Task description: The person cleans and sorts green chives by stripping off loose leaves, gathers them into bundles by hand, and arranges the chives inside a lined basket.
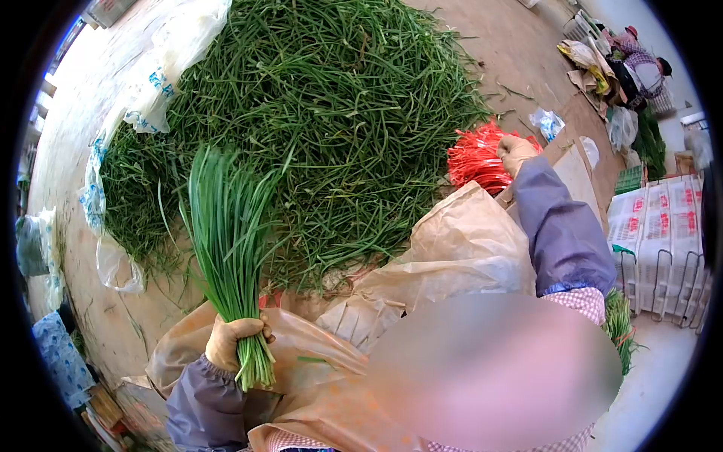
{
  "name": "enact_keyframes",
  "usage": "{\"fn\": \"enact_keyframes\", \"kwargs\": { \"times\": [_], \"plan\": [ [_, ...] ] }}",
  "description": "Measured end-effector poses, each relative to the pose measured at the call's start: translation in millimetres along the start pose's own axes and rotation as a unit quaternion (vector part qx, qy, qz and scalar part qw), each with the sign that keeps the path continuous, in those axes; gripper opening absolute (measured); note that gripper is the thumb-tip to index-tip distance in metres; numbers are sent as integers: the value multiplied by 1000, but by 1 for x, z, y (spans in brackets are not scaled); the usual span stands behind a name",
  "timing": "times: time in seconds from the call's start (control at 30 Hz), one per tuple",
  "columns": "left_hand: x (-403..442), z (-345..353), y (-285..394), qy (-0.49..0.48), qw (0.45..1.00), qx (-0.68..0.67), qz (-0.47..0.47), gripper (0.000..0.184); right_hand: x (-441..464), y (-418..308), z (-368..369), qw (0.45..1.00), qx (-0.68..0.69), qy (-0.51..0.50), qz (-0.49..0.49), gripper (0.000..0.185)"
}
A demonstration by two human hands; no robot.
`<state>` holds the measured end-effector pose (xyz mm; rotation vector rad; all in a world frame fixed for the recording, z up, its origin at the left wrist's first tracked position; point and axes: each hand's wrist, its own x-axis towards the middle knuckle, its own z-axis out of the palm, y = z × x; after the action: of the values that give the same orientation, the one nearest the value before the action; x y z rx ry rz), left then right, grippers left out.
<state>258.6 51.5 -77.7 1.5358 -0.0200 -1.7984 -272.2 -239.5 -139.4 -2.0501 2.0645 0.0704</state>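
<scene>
Our left hand [228, 343] grips the bunch [230, 241] near its stem ends, leaves pointing away from us; our right hand [517, 153], nearer the ties [473, 160], touches them, fingers curled, well right of the bunch; whether it grips any, we cannot tell.

Downward view from the head

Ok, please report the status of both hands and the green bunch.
Left hand holds green bunch by the stems. Right hand at red strips. Loose green heap ahead; nothing seen blocking either hand.
</scene>
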Motion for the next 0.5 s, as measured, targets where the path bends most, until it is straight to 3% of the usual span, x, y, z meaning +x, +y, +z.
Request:
{"fn": "enact_keyframes", "kwargs": {
  "times": [0.1, 0.13, 0.23, 0.27, 0.33, 0.37, 0.47, 0.5],
  "plan": [
    [2, 3, -1, -4, 1000, 15, 13, 34, 0, 14, 9, 968, 231, 98, 13, 12],
    [2, 3, -2, -5, 1000, 23, 19, 33, -6, 9, 4, 923, 374, 95, 14, 12],
    [2, -2, -3, -15, 999, 48, 2, 34, -14, 14, -8, 946, 306, 108, -2, 14],
    [2, -3, -2, -21, 998, 57, -7, 34, -20, 15, -11, 966, 235, 106, -25, 22],
    [-1, 4, -5, -25, 998, 52, 15, 35, -17, 7, -14, 999, 7, 26, 42, 34],
    [-4, 5, -6, -23, 998, 48, 27, 35, -15, -1, -11, 993, -95, -3, 70, 38],
    [-9, 0, -12, -31, 996, 64, 44, 41, -5, -12, 5, 961, -275, 18, -9, 30],
    [-10, 1, -12, -35, 996, 70, 44, 41, 7, -6, 13, 961, -276, -21, 8, 29]
  ]
}}
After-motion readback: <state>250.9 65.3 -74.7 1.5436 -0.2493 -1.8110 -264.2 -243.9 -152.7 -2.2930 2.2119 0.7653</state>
